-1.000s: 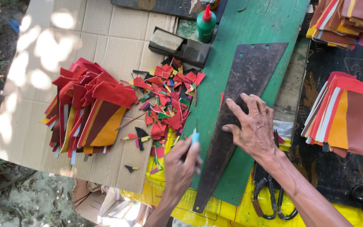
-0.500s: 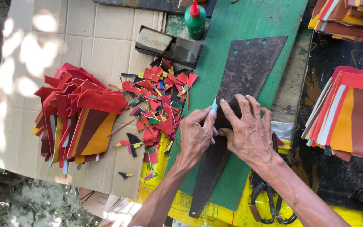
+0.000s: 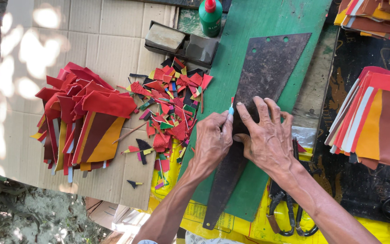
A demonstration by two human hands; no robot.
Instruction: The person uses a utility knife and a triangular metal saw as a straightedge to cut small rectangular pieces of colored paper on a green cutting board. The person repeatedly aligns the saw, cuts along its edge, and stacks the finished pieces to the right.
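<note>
A rusty saw blade [image 3: 271,68] lies on a green board [image 3: 249,27]. My right hand [image 3: 265,133] presses flat on the blade, fingers spread. My left hand [image 3: 212,140] grips a small light-blue cutting tool [image 3: 231,110] held against the blade's left edge. Whatever lies under the blade is hidden. Left of my hands is a heap of red, yellow and dark offcuts [image 3: 172,104].
A pile of cut red, brown and orange pieces [image 3: 84,117] rests on cardboard [image 3: 91,36]. A stack of coloured sheets [image 3: 373,119] lies at right. A green glue bottle [image 3: 210,17] and a sharpening stone [image 3: 164,37] sit at the top. Black scissors [image 3: 287,210] lie near my right wrist.
My left hand has come up from the lower board with the blue tool to the blade's left edge, beside my right hand. My right hand stays pressed on the blade.
</note>
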